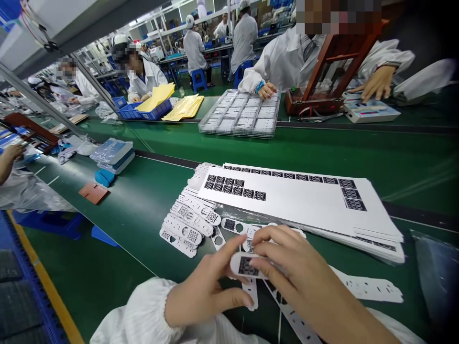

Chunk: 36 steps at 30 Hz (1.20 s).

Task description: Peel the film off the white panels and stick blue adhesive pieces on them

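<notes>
My right hand [297,263] is closed on a white, round-ended plastic panel with a black display sticker [248,266], the thumb lying on the sticker. My left hand [204,286] is at the panel's left end, with index finger and thumb spread apart. Whether its other fingers touch the panel from below is hard to see. Several similar white panels [234,225] lie loosely under and beyond my hands. Further left, more panels with stickers are fanned in an overlapping pile [188,222]. Sheets of black display stickers [297,196] are stacked behind my hands.
Across the bench a co-worker's hand [267,91] rests on a clear tray of white parts [238,126]. A brown press-like fixture [333,71] stands beside it. Wrapped blue packs [114,155] and a brown piece [93,193] lie left. A plastic bag [435,277] is at right.
</notes>
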Each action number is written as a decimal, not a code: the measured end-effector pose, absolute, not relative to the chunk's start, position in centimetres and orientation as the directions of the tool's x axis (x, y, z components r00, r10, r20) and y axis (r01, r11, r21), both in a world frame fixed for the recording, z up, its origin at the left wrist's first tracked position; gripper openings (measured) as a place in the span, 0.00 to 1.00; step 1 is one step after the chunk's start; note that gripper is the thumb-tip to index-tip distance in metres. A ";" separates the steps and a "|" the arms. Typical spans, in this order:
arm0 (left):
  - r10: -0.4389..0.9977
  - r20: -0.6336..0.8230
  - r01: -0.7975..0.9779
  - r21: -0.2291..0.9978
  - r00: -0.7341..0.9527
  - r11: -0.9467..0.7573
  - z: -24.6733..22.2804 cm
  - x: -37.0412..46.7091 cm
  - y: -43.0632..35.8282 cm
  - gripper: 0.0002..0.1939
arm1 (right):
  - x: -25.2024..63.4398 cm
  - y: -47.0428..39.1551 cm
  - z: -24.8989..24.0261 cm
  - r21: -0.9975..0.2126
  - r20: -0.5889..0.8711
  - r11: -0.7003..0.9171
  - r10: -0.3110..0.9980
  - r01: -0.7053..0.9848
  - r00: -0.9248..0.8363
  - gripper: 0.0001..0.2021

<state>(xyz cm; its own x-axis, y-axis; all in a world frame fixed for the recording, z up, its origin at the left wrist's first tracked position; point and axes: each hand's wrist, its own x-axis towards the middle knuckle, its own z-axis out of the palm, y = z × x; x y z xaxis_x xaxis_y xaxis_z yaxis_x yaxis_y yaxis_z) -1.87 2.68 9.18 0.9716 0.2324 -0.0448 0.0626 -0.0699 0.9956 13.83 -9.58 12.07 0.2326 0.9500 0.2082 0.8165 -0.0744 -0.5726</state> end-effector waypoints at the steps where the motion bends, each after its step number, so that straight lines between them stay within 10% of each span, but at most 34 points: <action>1: 0.232 -0.060 0.120 0.960 0.971 -0.255 9.1 -2.4 3.8 0.42 | 14.4 -9.4 11.4 -0.512 0.184 -0.095 0.959 0.854 0.217 0.13; 4: 0.276 -0.124 0.297 0.547 0.953 -0.782 8.2 -4.4 7.9 0.42 | 16.3 -9.1 9.0 -0.283 0.108 -0.178 0.970 0.942 0.216 0.08; 7: 0.391 -0.243 0.426 0.111 0.888 -0.898 6.6 -6.8 11.6 0.55 | 17.5 -9.0 7.1 -0.140 0.151 -0.281 0.942 0.950 0.301 0.06; 14: 0.455 -0.134 0.461 0.008 0.880 -0.888 3.2 -9.8 15.3 0.54 | 18.0 -8.4 8.1 -0.310 0.291 -0.207 0.909 0.928 0.300 0.22; 23: 0.270 0.124 0.280 -0.065 0.955 -0.958 1.8 -9.2 15.4 0.21 | 17.3 -7.4 8.2 -0.304 0.322 -0.185 0.903 0.935 0.283 0.22; 36: 0.244 0.174 0.274 -0.177 0.954 -0.945 3.0 -6.6 15.3 0.30 | 17.5 -7.8 9.7 -0.410 0.319 -0.170 0.894 0.896 0.315 0.25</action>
<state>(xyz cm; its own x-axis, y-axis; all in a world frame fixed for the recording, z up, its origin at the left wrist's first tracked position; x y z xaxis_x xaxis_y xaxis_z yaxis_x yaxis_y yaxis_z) -6.63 15.30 3.05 0.9540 0.2439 0.1742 0.2740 -0.9453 -0.1769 17.46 -7.82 9.75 0.3154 0.8939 0.3186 0.8962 -0.1703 -0.4096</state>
